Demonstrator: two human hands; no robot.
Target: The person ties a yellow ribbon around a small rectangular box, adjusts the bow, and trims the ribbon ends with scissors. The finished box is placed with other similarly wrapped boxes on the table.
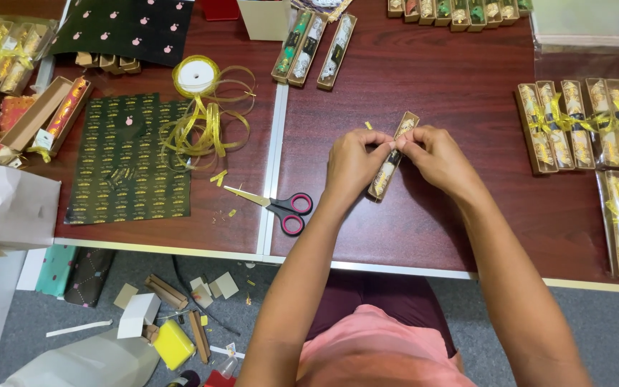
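Both hands on the slim gift box [392,156]: left hand [353,163] & right hand [440,159] pinching at its middle, prob. gold ribbon. Scissors [281,206] lie just left on table [460,86].

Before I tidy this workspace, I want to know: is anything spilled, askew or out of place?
Yes. Gold ribbon lies unspooled in a loose tangle beside its spool, with snipped bits near the red-handled scissors. Cardboard scraps litter the grey floor under the table.

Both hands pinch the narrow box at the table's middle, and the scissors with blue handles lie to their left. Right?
Not quite. The scissors have pink-and-black handles, not blue, as the head view shows. The rest holds: left hand and right hand pinch the narrow box.
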